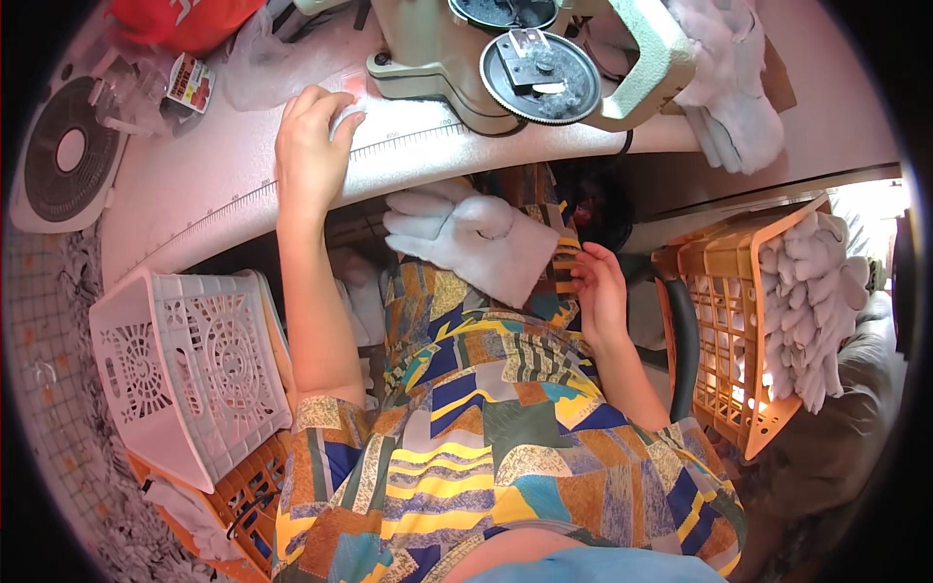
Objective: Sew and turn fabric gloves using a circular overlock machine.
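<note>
- White fabric glove (pixel 476 233), one, resting across our lap with its fingers toward our left and its open cuff toward our right hand.
- Right hand (pixel 603 287), ours: raised just beside the glove's cuff, fingers loosely bent and a little apart; we see nothing between them.
- Left hand (pixel 316 141), ours: up on the table, thumb and forefinger drawn near each other beside a small white piece; whether they pinch it we cannot tell.
- Patchwork-print garment (pixel 486 428), worn by us, in yellow, blue, brown and teal, lying beneath the glove.
- White table (pixel 233 165), with a printed ruler scale (pixel 403 136) along its curved near edge.
- Pale green sewing machine (pixel 413 73), standing on the table to the right of our left hand, fitted with a dark toothed disc (pixel 540 80).
- White gloves, heaped (pixel 724 78), to the right of the machine.
- Orange plastic crate (pixel 750 321), tilted, at our right, holding many stacked white gloves (pixel 812 301).
- White lattice crate (pixel 160 311), at our left, above a second orange crate (pixel 258 486).
- Clear plastic bag (pixel 258 68) and red bag (pixel 190 19), at the table's far left.
</note>
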{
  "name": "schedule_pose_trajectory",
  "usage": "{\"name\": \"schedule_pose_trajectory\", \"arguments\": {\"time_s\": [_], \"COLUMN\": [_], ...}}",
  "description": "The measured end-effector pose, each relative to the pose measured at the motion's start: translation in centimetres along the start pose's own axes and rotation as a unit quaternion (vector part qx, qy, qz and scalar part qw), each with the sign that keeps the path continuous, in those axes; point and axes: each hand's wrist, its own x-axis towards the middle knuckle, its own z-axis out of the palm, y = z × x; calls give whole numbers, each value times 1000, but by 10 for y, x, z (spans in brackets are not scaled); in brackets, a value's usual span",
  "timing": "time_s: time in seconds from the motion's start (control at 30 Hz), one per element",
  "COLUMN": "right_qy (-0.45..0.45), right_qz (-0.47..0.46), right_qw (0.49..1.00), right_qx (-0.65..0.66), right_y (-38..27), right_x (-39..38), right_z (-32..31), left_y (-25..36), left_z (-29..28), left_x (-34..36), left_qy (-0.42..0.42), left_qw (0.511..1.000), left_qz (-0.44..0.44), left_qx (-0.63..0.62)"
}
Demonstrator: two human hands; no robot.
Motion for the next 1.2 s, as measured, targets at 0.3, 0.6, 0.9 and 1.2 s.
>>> {"name": "schedule_pose_trajectory", "arguments": {"time_s": [0.3,0.6,0.9,1.2], "right_qy": [-46,-36,-77,-111], "right_qz": [8,-53,-352,-713], "right_qw": [999,998,925,581], "right_qx": [27,5,-122,-377], "right_y": [-8,-21,-30,-71], "right_x": [1,-6,-27,-40], "right_z": [-1,22,66,89], "left_y": [-1,5,71,155], "left_z": [-7,9,-2,2], "left_x": [7,-6,-39,-99], "left_qy": [-49,145,280,-11], "left_qw": [980,980,874,728], "left_qz": [-132,-72,-142,-206], "left_qx": [-140,-114,-371,-654]}}
